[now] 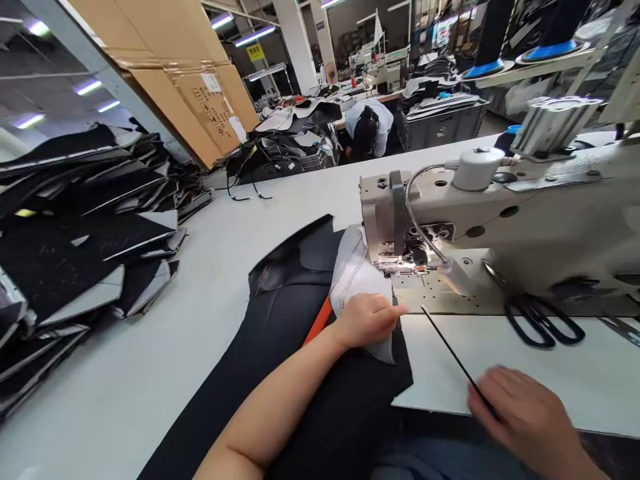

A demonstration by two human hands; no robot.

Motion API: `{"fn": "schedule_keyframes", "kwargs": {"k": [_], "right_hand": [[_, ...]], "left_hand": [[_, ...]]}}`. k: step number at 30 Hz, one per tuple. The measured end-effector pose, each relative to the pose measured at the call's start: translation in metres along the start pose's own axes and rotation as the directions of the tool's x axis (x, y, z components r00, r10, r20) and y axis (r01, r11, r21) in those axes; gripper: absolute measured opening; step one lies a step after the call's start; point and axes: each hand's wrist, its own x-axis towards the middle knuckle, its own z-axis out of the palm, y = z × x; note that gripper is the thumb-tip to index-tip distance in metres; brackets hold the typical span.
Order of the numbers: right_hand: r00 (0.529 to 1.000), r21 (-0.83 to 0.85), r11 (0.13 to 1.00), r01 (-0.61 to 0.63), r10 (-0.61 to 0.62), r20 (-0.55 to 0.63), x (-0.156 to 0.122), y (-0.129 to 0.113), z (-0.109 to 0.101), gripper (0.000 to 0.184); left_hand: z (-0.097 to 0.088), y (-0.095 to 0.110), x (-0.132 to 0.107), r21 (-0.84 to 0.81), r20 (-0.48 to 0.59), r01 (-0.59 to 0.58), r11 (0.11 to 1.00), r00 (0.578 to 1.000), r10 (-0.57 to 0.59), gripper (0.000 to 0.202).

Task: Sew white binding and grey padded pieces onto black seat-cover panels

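Note:
My left hand point(369, 320) is closed at the edge of a light grey stitched fabric piece point(350, 273), just in front of the sewing machine's needle area point(400, 265). Under and around that piece spreads a large black cover panel point(273, 320) with an orange strip point(319, 321) along it. In my right hand point(523, 413), slightly blurred, is a thin black strip point(447, 347) with a pale tip. It slants up toward the machine's metal plate point(435, 293). The strip's exact kind is unclear.
Black-handled scissors point(537, 320) lie right of the needle area, beside another metal tool point(620, 328). Stacked black panels point(75, 247) fill the left side. Beyond the white table point(210, 267), a person point(369, 127) bends down near a grey crate point(443, 127). Cardboard boxes point(200, 100) stand behind.

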Motion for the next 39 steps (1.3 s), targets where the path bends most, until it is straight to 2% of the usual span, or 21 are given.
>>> {"fn": "schedule_keyframes", "kwargs": {"k": [2, 4, 7, 10, 14, 19, 25, 33, 36, 39], "right_hand": [[0.998, -0.013, 0.999, 0.047, -0.046, 0.03, 0.038, -0.007, 0.015, 0.038], [0.995, 0.012, 0.997, 0.081, -0.081, 0.055, 0.069, -0.012, 0.029, 0.035], [0.977, 0.144, 0.977, 0.159, -0.177, 0.12, 0.09, -0.014, 0.041, 0.025], [0.96, 0.267, 0.941, 0.205, -0.246, 0.13, 0.095, -0.005, 0.043, 0.01], [0.953, 0.271, 0.92, 0.285, -0.303, 0.026, 0.099, 0.005, 0.051, 0.022], [0.915, 0.267, 0.879, 0.395, -0.403, -0.026, 0.1, -0.006, 0.07, 0.025], [0.942, 0.303, 0.893, 0.334, -0.33, -0.067, 0.098, -0.007, 0.064, 0.033], [0.953, 0.267, 0.915, 0.302, -0.295, -0.066, 0.089, -0.004, 0.063, 0.031], [0.955, 0.248, 0.922, 0.297, -0.293, -0.055, 0.088, -0.003, 0.064, 0.032], [0.962, 0.223, 0.937, 0.27, -0.269, -0.033, 0.089, -0.002, 0.065, 0.029]], "left_hand": [[-0.002, 0.004, 0.002, 0.01, 0.064, 0.007, 1.0, 0.998, -0.007, 0.033], [-0.003, 0.006, 0.007, 0.032, 0.146, 0.117, 0.993, 0.982, -0.12, 0.03], [-0.005, 0.006, 0.013, 0.145, 0.232, 0.357, 0.923, 0.895, -0.382, 0.021], [-0.009, 0.003, 0.016, 0.197, 0.292, 0.461, 0.865, 0.815, -0.501, 0.021], [-0.015, 0.002, 0.02, 0.122, 0.385, 0.443, 0.888, 0.803, -0.454, 0.025], [-0.013, 0.001, 0.023, 0.286, 0.364, 0.417, 0.863, 0.786, -0.5, 0.031], [-0.017, 0.001, 0.025, 0.204, 0.433, 0.391, 0.897, 0.786, -0.441, 0.042], [-0.011, 0.013, 0.024, 0.281, 0.407, 0.404, 0.871, 0.771, -0.489, 0.047], [-0.009, 0.011, 0.025, 0.286, 0.421, 0.407, 0.867, 0.76, -0.495, 0.05], [-0.008, 0.008, 0.027, 0.292, 0.41, 0.394, 0.872, 0.771, -0.486, 0.053]]}}
